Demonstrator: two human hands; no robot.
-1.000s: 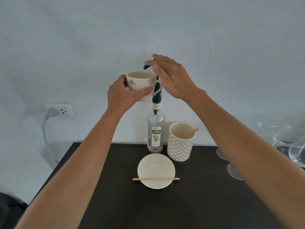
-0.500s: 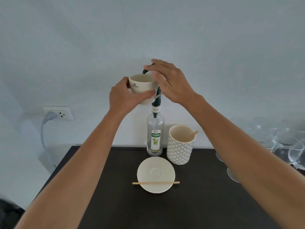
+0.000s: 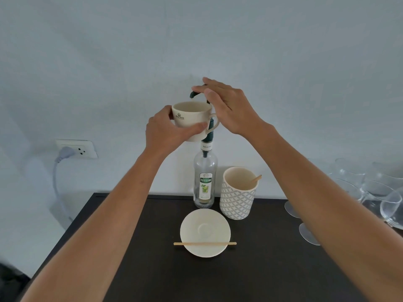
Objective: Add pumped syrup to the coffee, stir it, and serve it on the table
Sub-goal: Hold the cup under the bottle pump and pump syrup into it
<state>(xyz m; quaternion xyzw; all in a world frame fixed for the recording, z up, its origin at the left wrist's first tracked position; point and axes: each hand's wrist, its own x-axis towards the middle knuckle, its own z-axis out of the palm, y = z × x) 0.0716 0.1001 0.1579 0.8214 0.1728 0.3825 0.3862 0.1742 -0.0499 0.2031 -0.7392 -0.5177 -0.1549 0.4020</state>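
My left hand grips a cream coffee cup in the air, its rim just under the dark green pump spout. My right hand lies with straight fingers on top of the pump head. The pump sits in a clear syrup bottle standing at the back of the dark table. Below, a cream saucer lies on the table with a wooden stir stick across its front edge. What is inside the cup is hidden.
A patterned holder with another wooden stick stands right of the bottle. Several clear glasses crowd the table's right side. A wall socket with a plugged cable is on the left wall.
The pump head and my right hand have risen, so the spout now shows above the cup rim. The cup stays in my left hand at about the same place.
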